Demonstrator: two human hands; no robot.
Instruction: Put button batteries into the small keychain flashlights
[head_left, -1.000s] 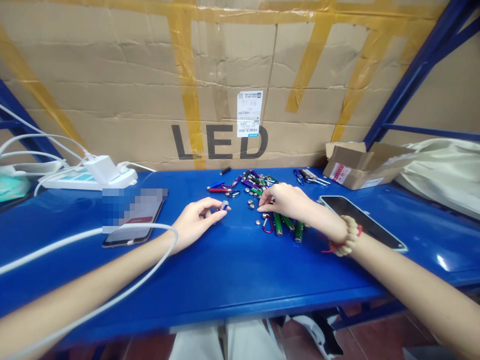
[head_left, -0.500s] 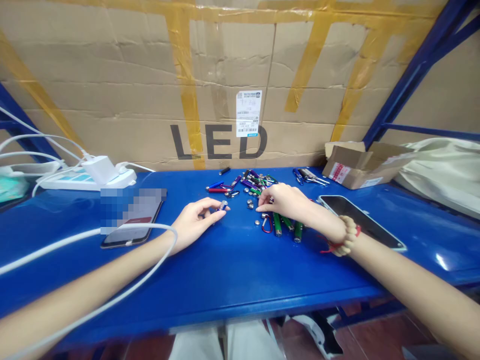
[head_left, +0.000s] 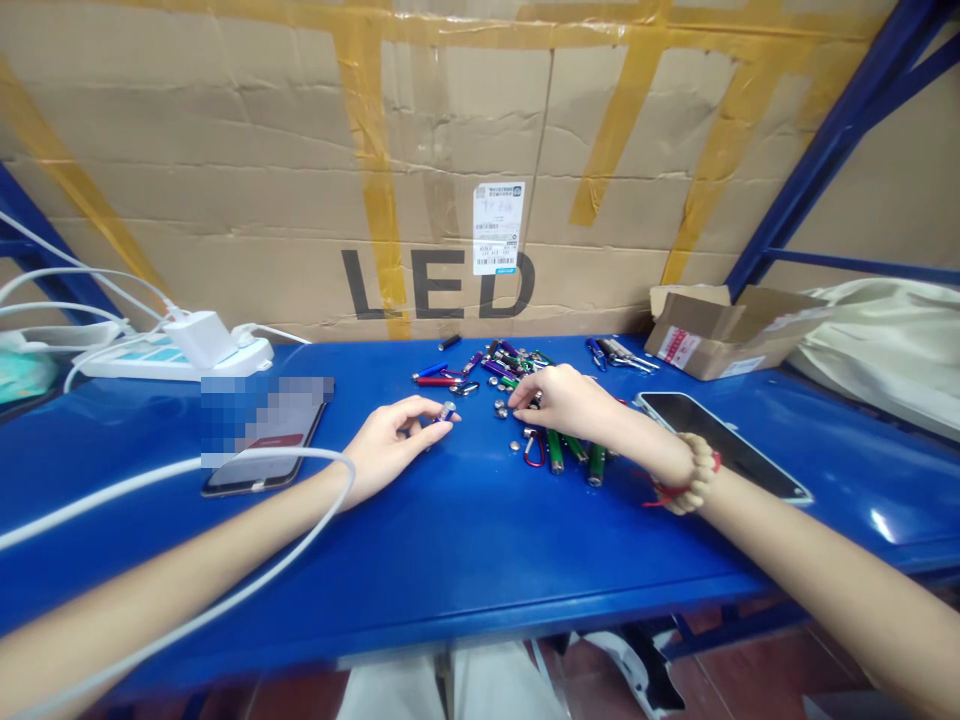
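Note:
My left hand [head_left: 401, 440] pinches a small silver-ended, purplish cylinder [head_left: 447, 411] between thumb and fingertips, above the blue tabletop. To its right, my right hand [head_left: 559, 400] bends over a pile of small parts, its thumb and forefinger slightly apart, with nothing visible gripped. Its fingertips are beside small silver discs [head_left: 500, 408] that look like button cells. Another disc [head_left: 514, 446] lies nearer me, next to a red carabiner clip [head_left: 534, 449]. Several green metal tubes [head_left: 555, 450] lie partly under my right hand. Behind are purple, blue and red small tubes [head_left: 439, 380] with clips.
A phone [head_left: 274, 440] lies left, crossed by a white cable [head_left: 330, 455]; another phone [head_left: 720, 440] lies under my right forearm. A white power strip [head_left: 247, 355] stands back left. An open carton [head_left: 720, 330] stands back right. A large cardboard box [head_left: 262, 200] closes off the back.
My right fingertips have shifted slightly left and away from me, toward the silver discs, and parted a little. The left hand stays still with its cylinder.

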